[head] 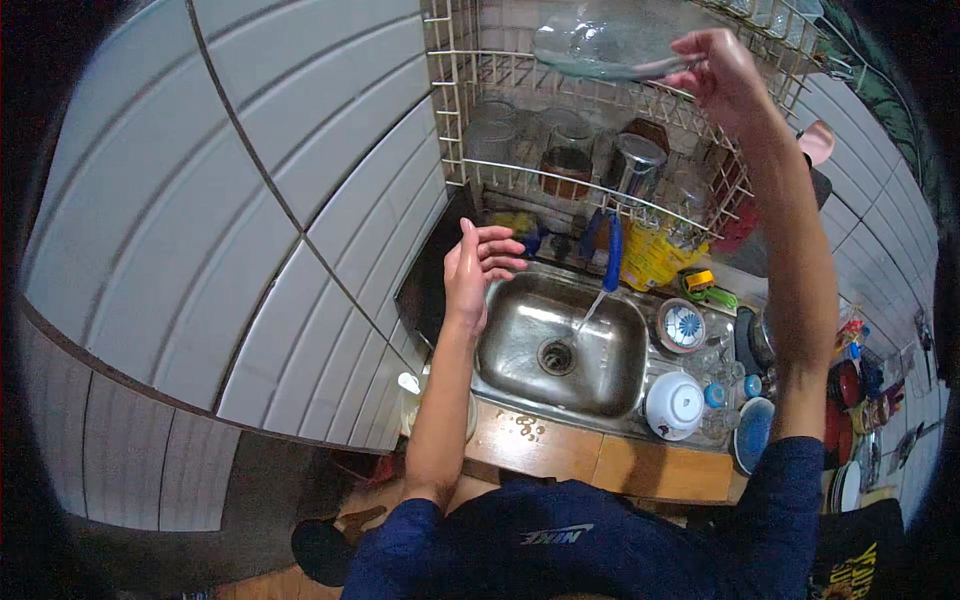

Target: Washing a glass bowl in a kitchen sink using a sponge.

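Observation:
In the head view my right hand [709, 71] is raised at the top, its fingers closed on the rim of a clear glass dish [600, 49] at the wire dish rack [577, 178]. My left hand [480, 274] hangs over the left edge of the steel sink [517, 360], fingers apart, holding nothing. Water runs from a blue faucet spout [613, 251] towards the drain [556, 357]. Upturned glasses [568, 139] and a metal cup [637, 159] stand in the rack's lower level.
Right of the sink stand a patterned bowl [681, 325], an upturned white bowl [674, 406], glass jars with blue lids [715, 394] and a blue plate [754, 435]. A yellow packet [649, 259] lies behind the spout. Water drops wet the wooden counter edge [555, 450]. A tiled wall [337, 247] rises at left.

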Demonstrator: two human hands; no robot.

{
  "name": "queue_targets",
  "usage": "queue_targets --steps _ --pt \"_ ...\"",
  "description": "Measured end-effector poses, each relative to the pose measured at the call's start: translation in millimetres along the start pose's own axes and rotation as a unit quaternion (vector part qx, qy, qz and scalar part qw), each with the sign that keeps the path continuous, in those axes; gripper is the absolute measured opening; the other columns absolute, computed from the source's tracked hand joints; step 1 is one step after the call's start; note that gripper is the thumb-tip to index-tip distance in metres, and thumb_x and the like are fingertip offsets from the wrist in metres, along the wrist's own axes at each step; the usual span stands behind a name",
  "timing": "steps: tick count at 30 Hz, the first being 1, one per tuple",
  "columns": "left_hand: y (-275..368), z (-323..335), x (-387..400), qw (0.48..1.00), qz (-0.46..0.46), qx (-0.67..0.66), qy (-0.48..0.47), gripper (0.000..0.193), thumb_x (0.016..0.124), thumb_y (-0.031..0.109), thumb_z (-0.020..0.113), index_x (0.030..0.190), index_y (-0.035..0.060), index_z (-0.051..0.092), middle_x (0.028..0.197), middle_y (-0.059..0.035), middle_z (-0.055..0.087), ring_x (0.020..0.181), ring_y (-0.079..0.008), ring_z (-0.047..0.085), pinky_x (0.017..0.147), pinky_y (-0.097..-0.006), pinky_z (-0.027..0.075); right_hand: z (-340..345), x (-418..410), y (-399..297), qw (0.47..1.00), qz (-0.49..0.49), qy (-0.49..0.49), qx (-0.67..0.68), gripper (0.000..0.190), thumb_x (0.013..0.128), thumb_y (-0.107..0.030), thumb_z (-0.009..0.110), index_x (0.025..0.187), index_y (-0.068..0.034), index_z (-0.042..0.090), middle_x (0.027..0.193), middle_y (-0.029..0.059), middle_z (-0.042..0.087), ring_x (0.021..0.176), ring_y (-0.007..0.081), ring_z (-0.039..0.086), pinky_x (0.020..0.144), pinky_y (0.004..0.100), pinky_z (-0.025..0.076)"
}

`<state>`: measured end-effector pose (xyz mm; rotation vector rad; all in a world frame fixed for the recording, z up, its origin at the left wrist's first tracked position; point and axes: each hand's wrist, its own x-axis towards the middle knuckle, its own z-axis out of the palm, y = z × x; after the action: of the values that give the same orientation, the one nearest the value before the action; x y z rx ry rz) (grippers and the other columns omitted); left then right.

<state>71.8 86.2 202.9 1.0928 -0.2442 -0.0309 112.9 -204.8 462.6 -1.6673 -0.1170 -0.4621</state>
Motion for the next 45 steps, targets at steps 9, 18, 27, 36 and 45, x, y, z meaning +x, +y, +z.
queue_targets --steps 9,18,27,36,45 --pt "-25.6 -17.6 -12.4 0.999 -0.021 -0.013 0.046 0.059 0.101 0.053 0.033 0.101 0.0002 0.060 0.083 -0.0092 0.067 0.068 -0.0134 0.066 0.058 -0.0212 0.049 34.5 74.5 -11.5 0.995 0.054 -0.070 0.052 0.029 0.088 -0.005 0.034 0.102 0.020 0.034 0.065 0.0229 0.053 0.054 0.0359 0.063 0.071 0.0533 0.060" --pt "-69.0 -40.5 -14.7 0.995 -0.069 -0.010 0.075 0.058 0.102 0.051 0.034 0.102 -0.0007 0.059 0.084 -0.0114 0.068 0.069 -0.0155 0.067 0.060 -0.0234 0.051 103.0 160.4 9.7 0.987 0.087 -0.090 -0.106 0.044 0.091 -0.012 0.039 0.125 0.014 0.029 0.079 0.0303 0.063 0.063 0.0268 0.069 0.054 0.0246 0.060" --pt "-103.7 -47.5 -17.5 0.987 -0.132 0.027 0.083 0.056 0.102 0.050 0.035 0.103 -0.0005 0.059 0.084 -0.0102 0.068 0.069 -0.0125 0.066 0.059 -0.0215 0.050 158.1 214.5 19.8 0.963 0.123 -0.108 -0.215 0.052 0.092 -0.023 0.038 0.127 0.015 0.035 0.094 0.0415 0.061 0.062 0.0276 0.070 0.052 0.0257 0.060" --pt "-116.2 -60.4 -20.2 0.983 -0.133 0.062 0.107 0.058 0.101 0.052 0.036 0.101 -0.0001 0.062 0.083 -0.0093 0.069 0.068 -0.0129 0.066 0.060 -0.0225 0.048 210.0 184.4 -3.8 0.926 0.088 -0.106 -0.352 0.073 0.092 -0.050 0.032 0.143 0.003 0.032 0.101 0.0396 0.061 0.061 0.0243 0.069 0.054 0.0306 0.060" --pt "-115.8 -69.4 -27.9 0.979 -0.135 0.080 0.127 0.058 0.101 0.051 0.037 0.104 -0.0022 0.061 0.083 -0.0098 0.067 0.069 -0.0129 0.065 0.060 -0.0225 0.049 244.7 181.9 8.1 0.943 0.089 -0.080 -0.312 0.051 0.085 -0.031 0.052 0.132 -0.009 0.052 0.131 0.0128 0.056 0.070 0.0253 0.066 0.067 0.0447 0.057"
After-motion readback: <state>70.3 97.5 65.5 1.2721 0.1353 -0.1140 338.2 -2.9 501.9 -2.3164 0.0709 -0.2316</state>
